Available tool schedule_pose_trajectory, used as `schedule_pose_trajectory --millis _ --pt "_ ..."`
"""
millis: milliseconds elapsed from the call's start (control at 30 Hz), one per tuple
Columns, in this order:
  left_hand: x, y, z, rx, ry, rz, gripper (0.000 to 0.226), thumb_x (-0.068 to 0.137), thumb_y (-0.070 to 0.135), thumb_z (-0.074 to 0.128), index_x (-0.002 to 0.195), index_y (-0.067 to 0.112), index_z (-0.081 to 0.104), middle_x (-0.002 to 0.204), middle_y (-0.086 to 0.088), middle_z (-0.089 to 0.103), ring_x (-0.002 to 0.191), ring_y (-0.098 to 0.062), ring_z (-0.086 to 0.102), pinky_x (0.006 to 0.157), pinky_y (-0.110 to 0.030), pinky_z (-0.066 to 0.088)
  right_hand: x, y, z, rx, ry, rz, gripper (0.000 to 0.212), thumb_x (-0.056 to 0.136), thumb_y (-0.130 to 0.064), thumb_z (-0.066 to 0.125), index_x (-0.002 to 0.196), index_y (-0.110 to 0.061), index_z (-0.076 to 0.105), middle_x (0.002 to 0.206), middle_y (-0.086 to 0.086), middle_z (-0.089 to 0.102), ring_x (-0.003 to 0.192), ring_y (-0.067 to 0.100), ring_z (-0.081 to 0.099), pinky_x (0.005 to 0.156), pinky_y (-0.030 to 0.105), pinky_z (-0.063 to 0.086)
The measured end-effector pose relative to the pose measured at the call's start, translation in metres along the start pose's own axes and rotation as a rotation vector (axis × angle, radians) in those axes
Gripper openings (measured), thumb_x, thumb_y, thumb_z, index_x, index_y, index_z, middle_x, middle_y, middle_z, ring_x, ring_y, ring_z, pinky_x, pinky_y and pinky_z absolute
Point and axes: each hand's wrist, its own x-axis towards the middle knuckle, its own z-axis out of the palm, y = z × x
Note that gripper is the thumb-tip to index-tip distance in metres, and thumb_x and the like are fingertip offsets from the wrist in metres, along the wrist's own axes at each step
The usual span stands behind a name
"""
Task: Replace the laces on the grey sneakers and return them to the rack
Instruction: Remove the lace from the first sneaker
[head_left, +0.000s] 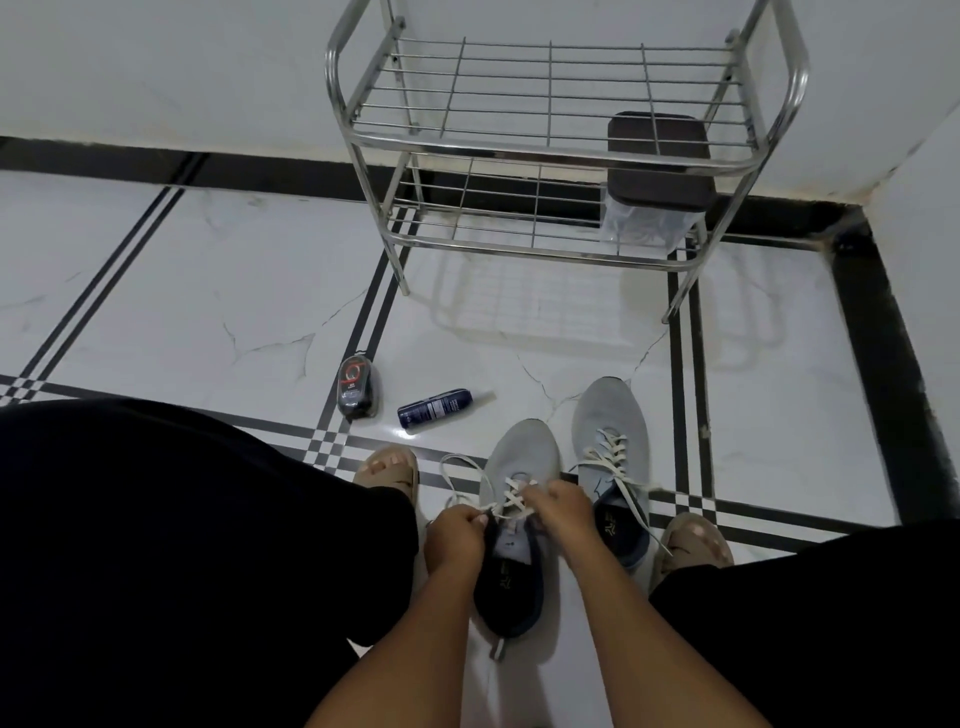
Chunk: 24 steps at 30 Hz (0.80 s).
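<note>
so we're sitting on the floor (218, 291) with both grey sneakers between our knees, toes pointing at the rack (545, 150). the left sneaker (519, 462) is the one we're working on: our left hand (454, 535) is curled up at the collar, pinching the white lace (511, 501) where it comes off the top eyelets, and our right hand (563, 512) is curled over the tongue area, fingers gripping the lace from the other side. a loose loop of that lace flops out to the left onto the tile. the right sneaker (613, 441) sits just beside it, untouched, white lace (615, 460) crossed through the eyelets with the ends trailing down toward our right foot (696, 540). our left foot (387, 467) in a tan sandal is near the loose loop.

further out on the floor there's a dark shoe polish sponge (356, 387) and a navy spray bottle (436, 408) lying on its side, close together. the steel rack stands against the wall, with a dark brown box (660, 161) on its lower shelf at the right end, and some clear plastic (641, 223) under it.
</note>
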Motion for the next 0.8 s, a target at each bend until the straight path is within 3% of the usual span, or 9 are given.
schedule_pose_trajectory --millis 133,267,367,400,467,533,633,733,800 --pt "0.002 0.001 0.004 0.002 -0.033 0.011 0.020 0.095 0.028 0.054 0.100 0.019 0.072 0.105 -0.006 0.070 0.097 -0.024 0.063 0.082 -0.027 0.046 -0.010 -0.001 0.015 -0.493 -0.121 -0.221 0.013 0.082 -0.030 0.061 0.081 -0.026 0.073 0.093 -0.004 0.069 0.092 0.020 0.061 0.081 0.031 0.053" --pt "0.001 0.001 0.004 -0.005 -0.029 -0.001 0.021 0.095 0.027 0.054 0.102 0.018 0.071 0.105 -0.006 0.069 0.098 -0.024 0.062 0.078 -0.025 0.042 -0.004 0.001 0.022 -0.581 -0.067 -0.168 0.020 0.088 -0.029 0.054 0.092 -0.027 0.073 0.108 0.001 0.062 0.107 0.027 0.052 0.092 0.036 0.046" --pt "0.001 0.000 0.004 -0.015 -0.027 -0.013 0.020 0.095 0.027 0.054 0.103 0.018 0.071 0.105 -0.005 0.069 0.098 -0.024 0.062 0.076 -0.024 0.042 0.004 -0.018 0.001 0.111 0.033 0.258 0.028 0.097 -0.015 0.039 0.098 -0.005 0.065 0.082 0.012 0.059 0.087 0.025 0.059 0.082 0.037 0.051" --pt "0.002 0.000 0.005 -0.018 -0.026 -0.015 0.020 0.095 0.027 0.054 0.103 0.018 0.070 0.105 -0.005 0.069 0.098 -0.024 0.062 0.076 -0.024 0.041 0.001 -0.022 -0.011 0.535 0.114 0.363 0.026 0.097 -0.011 0.035 0.087 -0.005 0.058 0.072 0.010 0.056 0.072 0.022 0.059 0.071 0.033 0.050" --pt "0.002 0.001 0.005 -0.017 -0.025 -0.016 0.020 0.095 0.027 0.054 0.103 0.018 0.070 0.105 -0.006 0.069 0.098 -0.025 0.062 0.077 -0.025 0.043 -0.001 -0.022 -0.021 1.111 0.229 0.371 0.023 0.095 -0.011 0.037 0.074 -0.012 0.045 0.061 0.006 0.051 0.045 0.014 0.049 0.052 0.028 0.042" --pt "0.001 0.002 0.006 -0.015 -0.019 -0.020 0.020 0.095 0.026 0.055 0.103 0.017 0.071 0.106 -0.007 0.069 0.099 -0.026 0.062 0.083 -0.028 0.047 -0.005 -0.026 -0.017 0.667 0.229 0.217 0.014 0.092 -0.018 0.049 0.080 -0.011 0.049 0.067 0.006 0.053 0.048 0.018 0.051 0.051 0.031 0.047" --pt "0.000 0.002 0.006 -0.015 -0.017 -0.018 0.019 0.094 0.027 0.055 0.101 0.020 0.071 0.106 -0.006 0.069 0.098 -0.026 0.063 0.087 -0.032 0.050 -0.008 -0.016 0.007 -0.314 0.020 -0.128 0.030 0.087 -0.027 0.059 0.110 -0.014 0.045 0.098 0.006 0.060 0.086 0.028 0.061 0.069 0.033 0.046" --pt "-0.002 0.003 0.004 0.005 -0.020 -0.003 0.019 0.093 0.027 0.055 0.100 0.022 0.072 0.104 -0.004 0.069 0.097 -0.025 0.063 0.085 -0.030 0.050 -0.015 -0.003 0.024 -0.609 -0.056 -0.232 0.028 0.085 -0.026 0.062 0.113 -0.022 0.058 0.114 0.005 0.060 0.097 0.028 0.062 0.075 0.032 0.047" --pt "-0.003 0.003 0.004 0.019 -0.020 0.000 0.019 0.093 0.027 0.055 0.100 0.023 0.072 0.105 -0.005 0.069 0.097 -0.025 0.063 0.085 -0.030 0.050 -0.018 0.000 0.027 -0.597 -0.065 -0.168 0.021 0.082 -0.025 0.062 0.103 -0.026 0.069 0.114 0.004 0.061 0.099 0.029 0.064 0.079 0.032 0.050"
